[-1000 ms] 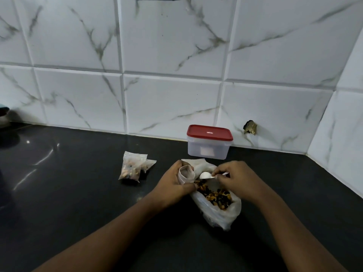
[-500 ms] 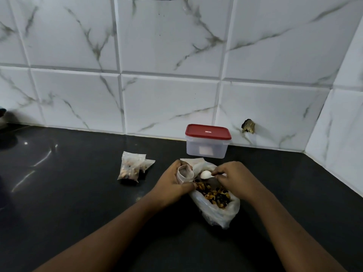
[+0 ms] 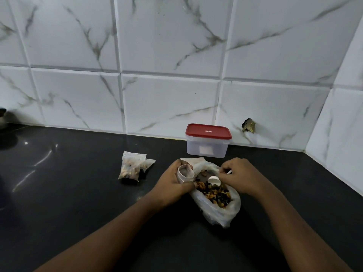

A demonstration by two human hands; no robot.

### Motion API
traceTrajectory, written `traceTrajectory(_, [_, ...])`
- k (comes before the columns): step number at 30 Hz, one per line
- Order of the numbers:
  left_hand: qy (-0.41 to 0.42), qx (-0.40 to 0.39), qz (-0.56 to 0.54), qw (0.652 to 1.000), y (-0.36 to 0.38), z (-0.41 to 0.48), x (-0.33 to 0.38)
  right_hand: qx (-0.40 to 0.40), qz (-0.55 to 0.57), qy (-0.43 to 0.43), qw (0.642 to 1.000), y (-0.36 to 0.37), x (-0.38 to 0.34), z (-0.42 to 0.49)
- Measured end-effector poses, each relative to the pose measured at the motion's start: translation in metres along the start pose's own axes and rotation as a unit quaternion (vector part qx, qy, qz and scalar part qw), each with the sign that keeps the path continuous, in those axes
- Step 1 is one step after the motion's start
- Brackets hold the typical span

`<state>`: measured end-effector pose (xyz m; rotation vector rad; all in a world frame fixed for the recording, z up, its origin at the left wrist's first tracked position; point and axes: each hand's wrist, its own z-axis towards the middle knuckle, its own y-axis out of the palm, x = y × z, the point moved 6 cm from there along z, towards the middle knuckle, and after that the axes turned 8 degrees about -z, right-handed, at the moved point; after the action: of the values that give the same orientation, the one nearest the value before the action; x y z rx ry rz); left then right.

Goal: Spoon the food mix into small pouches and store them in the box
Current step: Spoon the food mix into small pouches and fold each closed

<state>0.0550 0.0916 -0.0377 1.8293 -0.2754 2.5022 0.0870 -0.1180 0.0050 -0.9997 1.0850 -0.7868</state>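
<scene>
A big clear plastic bag (image 3: 220,210) of brown and dark food mix (image 3: 215,192) lies open on the black counter. My left hand (image 3: 172,185) grips a small empty pouch (image 3: 185,172), its mouth held open at the bag's left edge. My right hand (image 3: 239,175) pinches the handle of a small white spoon (image 3: 214,180), whose bowl dips onto the mix. Two filled pouches (image 3: 130,167) lie to the left. The clear box with a red lid (image 3: 208,141) stands closed against the wall behind the bag.
The black counter (image 3: 78,193) runs left and toward me. White marble tiles form the back wall and the right corner wall (image 3: 343,134). A hole with a brass fitting (image 3: 249,125) sits in the tile right of the box. A dark object (image 3: 4,118) shows at far left.
The spoon bowl has dropped from beside the small pouch down onto the food mix, a little to the right. My left hand keeps the pouch in place.
</scene>
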Motion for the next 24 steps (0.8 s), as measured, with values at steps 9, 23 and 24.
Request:
traceTrajectory(9, [-0.005, -0.009, -0.009, 1.000, 0.002, 0.000, 0.000, -0.046, 0.175, 0.043, 0.983, 0.015, 0.000, 0.000])
traceTrajectory(23, [-0.007, -0.003, 0.002, 1.000, 0.000, -0.001, -0.002, -0.077, 0.427, 0.125, 0.892, 0.014, 0.022, 0.002])
traceTrajectory(24, [-0.006, -0.004, 0.001, 1.000, 0.000, 0.000, -0.002, -0.077, 0.447, 0.114, 0.884, 0.013, 0.019, 0.002])
